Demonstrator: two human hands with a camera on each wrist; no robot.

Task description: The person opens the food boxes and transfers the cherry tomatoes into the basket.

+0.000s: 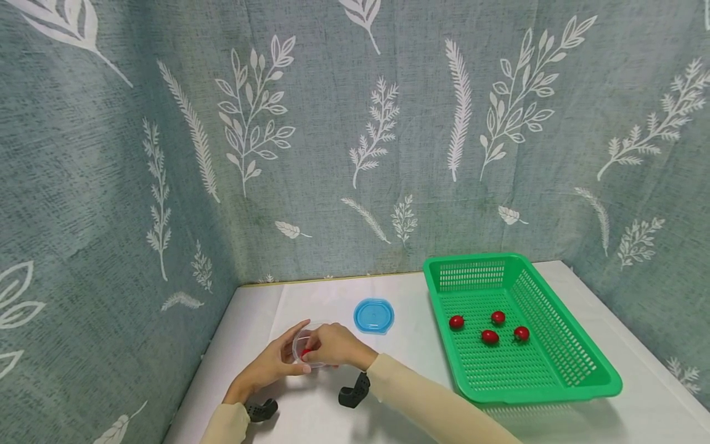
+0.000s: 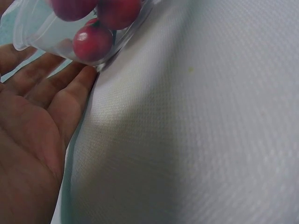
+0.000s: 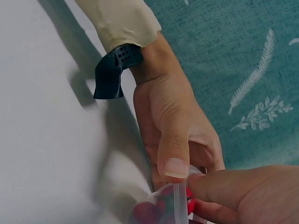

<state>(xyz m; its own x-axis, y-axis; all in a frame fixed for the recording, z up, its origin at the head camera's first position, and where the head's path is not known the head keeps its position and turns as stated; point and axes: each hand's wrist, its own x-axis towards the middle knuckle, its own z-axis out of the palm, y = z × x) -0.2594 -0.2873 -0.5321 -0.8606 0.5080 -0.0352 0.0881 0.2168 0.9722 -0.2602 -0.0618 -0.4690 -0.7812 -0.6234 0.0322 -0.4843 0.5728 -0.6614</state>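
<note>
Near the left of the white table, my left hand [image 1: 270, 364] holds a clear plastic cup [image 1: 300, 340] by its side, thumb at the rim and fingers around the far wall. Inside, several red cherry tomatoes [image 2: 92, 43] show through the wall in the left wrist view. My right hand [image 1: 339, 345] reaches into the mouth of the cup from the right. Between its thumb and fingers it pinches a cherry tomato [image 3: 190, 201], partly hidden by the fingers and the cup's rim.
A blue lid [image 1: 374, 316] lies on the table [image 1: 410, 351] just behind the right hand. To the right stands a green basket [image 1: 546, 394] with several cherry tomatoes [image 1: 490, 337] on its floor. Patterned grey-green curtains [image 1: 327, 185] enclose the back and sides.
</note>
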